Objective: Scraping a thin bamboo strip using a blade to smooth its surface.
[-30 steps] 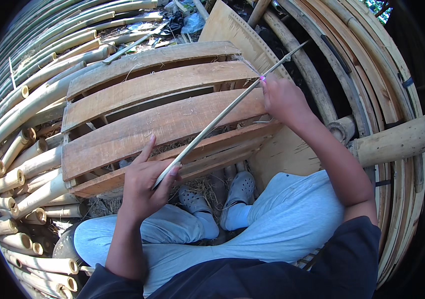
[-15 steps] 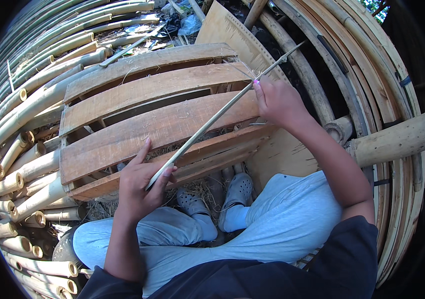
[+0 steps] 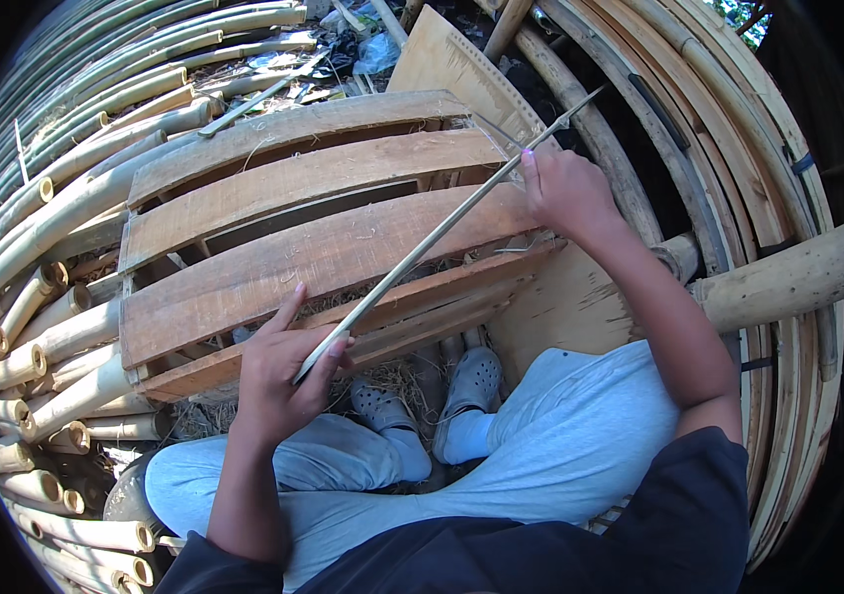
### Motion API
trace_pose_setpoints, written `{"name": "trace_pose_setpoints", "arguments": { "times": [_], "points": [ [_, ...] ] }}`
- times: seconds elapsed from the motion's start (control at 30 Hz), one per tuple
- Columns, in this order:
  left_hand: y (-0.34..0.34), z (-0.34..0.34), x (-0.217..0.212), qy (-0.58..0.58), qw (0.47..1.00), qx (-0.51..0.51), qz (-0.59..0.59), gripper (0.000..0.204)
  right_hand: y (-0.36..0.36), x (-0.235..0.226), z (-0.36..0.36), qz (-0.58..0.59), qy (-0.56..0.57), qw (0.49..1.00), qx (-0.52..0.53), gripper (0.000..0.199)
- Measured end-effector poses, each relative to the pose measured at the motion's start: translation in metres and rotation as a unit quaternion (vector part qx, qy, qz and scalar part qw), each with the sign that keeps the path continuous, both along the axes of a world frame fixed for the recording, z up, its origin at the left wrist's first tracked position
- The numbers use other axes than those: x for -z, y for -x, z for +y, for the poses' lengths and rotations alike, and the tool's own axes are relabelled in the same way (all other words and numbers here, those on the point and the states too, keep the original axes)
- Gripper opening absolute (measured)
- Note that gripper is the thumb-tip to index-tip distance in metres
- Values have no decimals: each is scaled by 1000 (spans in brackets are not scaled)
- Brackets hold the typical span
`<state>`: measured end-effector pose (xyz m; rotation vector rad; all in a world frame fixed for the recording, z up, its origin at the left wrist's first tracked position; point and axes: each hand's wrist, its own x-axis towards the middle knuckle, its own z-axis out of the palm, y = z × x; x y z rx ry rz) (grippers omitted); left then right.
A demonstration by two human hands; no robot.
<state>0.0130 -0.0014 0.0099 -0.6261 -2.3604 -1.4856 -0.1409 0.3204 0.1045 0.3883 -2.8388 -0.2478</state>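
Observation:
A long, slender bamboo strip [image 3: 420, 249] slants from my left hand up to the far right. My left hand [image 3: 288, 371] grips its near end between thumb and fingers, with the index finger stretched over the crate's edge. At the strip's far part, my right hand [image 3: 575, 193] is closed, its thumb against the strip. Out of that fist, toward the left, juts a thin grey knife blade [image 3: 497, 131] that crosses the strip; its handle is hidden in the palm. Under the strip stands a slatted wooden crate [image 3: 343, 243], with thin shavings on its slats.
Bamboo poles [image 3: 55, 366] are stacked along the left. Long wooden strips [image 3: 739, 148] curve along the right, near a thick bamboo pole [image 3: 783, 287]. A plywood sheet [image 3: 451, 64] leans behind the crate. My legs and grey clogs [image 3: 471, 379] are below it.
My right hand has slid slightly outward along the strip, up and to the right, with the blade. The crate has shifted slightly to the right. My left hand has barely moved.

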Motion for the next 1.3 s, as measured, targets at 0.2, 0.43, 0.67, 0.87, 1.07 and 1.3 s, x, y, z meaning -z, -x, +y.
{"name": "trace_pose_setpoints", "arguments": {
  "times": [0.2, 0.43, 0.67, 0.87, 1.07, 1.3],
  "points": [
    [-5, -8, 2, 5, 1000, -7, -8, 12, -53, 7, -57, -82, 39, 981, -172, 36],
    [0, 1, -2, -11, 999, 15, -39, 23, 31, 1, 54, 54, -17, 995, 80, 40],
    [-4, -6, 1, -6, 999, -12, -36, 16, -51, 9, -50, -56, 53, 972, -221, 28],
    [-1, 3, -4, -21, 999, 2, -45, 21, 36, 8, 57, 42, -17, 996, 72, 31],
    [-4, -5, -2, -14, 998, -2, -55, 20, -10, 3, -15, -72, -2, 997, 38, 27],
    [-4, -5, 1, -20, 999, -10, -33, 13, -4, -4, 0, -93, -34, 991, -93, 23]
  ]
}}
